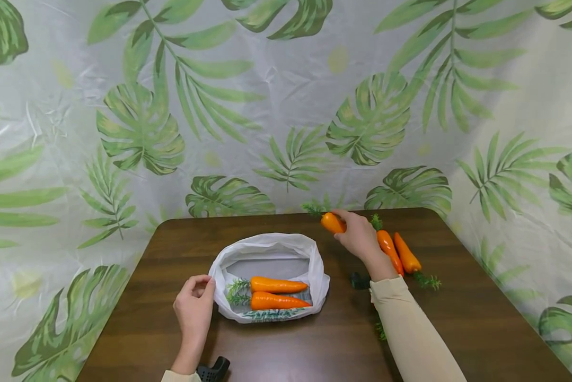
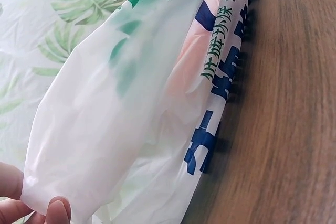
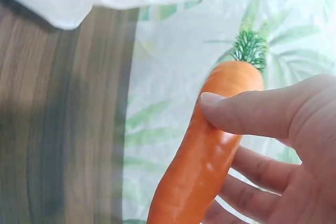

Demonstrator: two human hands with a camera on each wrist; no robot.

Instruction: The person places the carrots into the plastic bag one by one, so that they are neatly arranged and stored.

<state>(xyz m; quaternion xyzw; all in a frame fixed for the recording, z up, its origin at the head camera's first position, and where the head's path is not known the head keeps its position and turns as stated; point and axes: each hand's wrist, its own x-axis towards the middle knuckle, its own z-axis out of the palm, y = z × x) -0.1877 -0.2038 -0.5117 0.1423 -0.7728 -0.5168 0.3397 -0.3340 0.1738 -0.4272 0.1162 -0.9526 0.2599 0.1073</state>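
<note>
A white plastic bag (image 1: 321, 281) lies on the table with its mouth open, and two orange carrots with green tops, a rear carrot (image 1: 278, 285) and a front carrot (image 1: 278, 301), are inside. My left hand (image 1: 195, 305) pinches the bag's left rim between thumb and fingers; the left wrist view shows the thumb (image 2: 58, 211) against the plastic. To the right and behind the bag, my right hand (image 1: 359, 236) grips another carrot (image 3: 205, 140), thumb on one side and fingers round the other. Its leafy top points left, and it is held above the table.
Right of my right forearm lie two more carrots, one (image 1: 389, 249) partly hidden by the arm and one (image 1: 407, 253) beside it. Some green leaves (image 1: 380, 330) show by the sleeve. A leaf-patterned sheet (image 1: 286, 106) hangs behind the brown wooden table (image 1: 171, 254).
</note>
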